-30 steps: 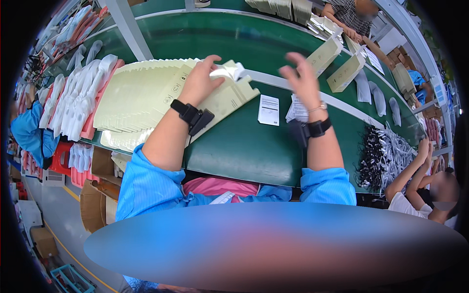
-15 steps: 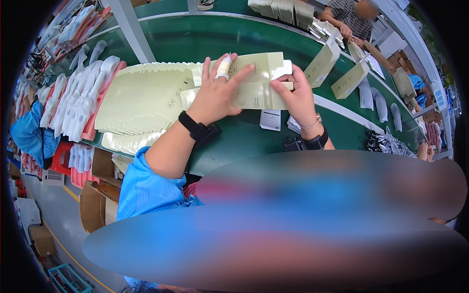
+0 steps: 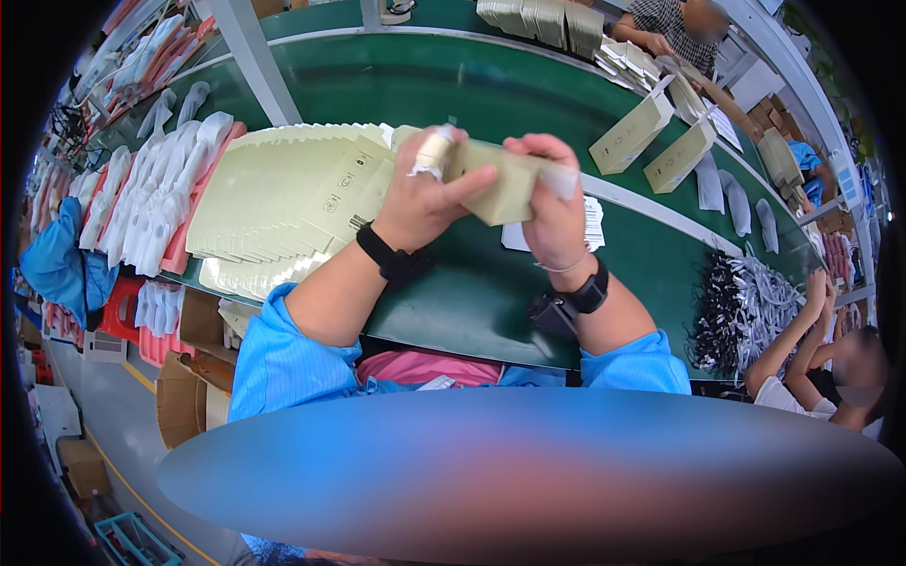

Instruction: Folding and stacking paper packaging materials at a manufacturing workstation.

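Note:
A pale yellow-green cardboard box is held up between both hands over the green table, its end facing me and its outline smeared by motion. My left hand grips its left side, one finger wrapped in white. At the other end, my right hand is closed round the box beside a pale flap. Left of my left hand, a fanned stack of flat, unfolded boxes lies on the table. Partly behind my right wrist are white printed leaflets.
Two formed boxes stand on the far right, near white-wrapped items. Black and white cables lie at right. White-bagged items fill a pink tray at left. Co-workers sit at far right and lower right. A grey post rises at back left.
The flat-looking carton has been squared into a box and turned end-on, lower and toward me. My right hand has shifted left. The lower-right co-worker now shows.

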A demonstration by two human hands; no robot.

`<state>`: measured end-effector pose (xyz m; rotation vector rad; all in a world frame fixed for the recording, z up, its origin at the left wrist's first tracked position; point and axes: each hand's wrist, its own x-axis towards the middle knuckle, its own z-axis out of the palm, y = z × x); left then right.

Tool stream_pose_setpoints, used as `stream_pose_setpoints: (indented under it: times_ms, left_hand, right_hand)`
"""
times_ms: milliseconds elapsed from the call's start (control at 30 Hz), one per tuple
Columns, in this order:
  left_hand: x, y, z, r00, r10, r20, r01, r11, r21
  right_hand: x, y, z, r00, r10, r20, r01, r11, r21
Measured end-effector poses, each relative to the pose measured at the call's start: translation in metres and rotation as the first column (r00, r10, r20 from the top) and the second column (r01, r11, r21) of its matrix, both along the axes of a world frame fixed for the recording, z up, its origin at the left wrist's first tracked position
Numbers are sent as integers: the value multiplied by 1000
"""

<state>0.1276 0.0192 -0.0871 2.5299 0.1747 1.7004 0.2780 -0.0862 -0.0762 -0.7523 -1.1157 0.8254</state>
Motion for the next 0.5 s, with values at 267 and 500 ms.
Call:
stream_pose_setpoints:
  times_ms: [267,500]
  left_hand:
    - [-4,3,7,996,30,-85,-16,986,165]
    - [2,10,0,985,-153,81,153,988,14]
  right_hand:
    - [1,-9,21,978,160,137,-172,982,78]
    - [19,-8,36,561,-269,783,-21,941,338]
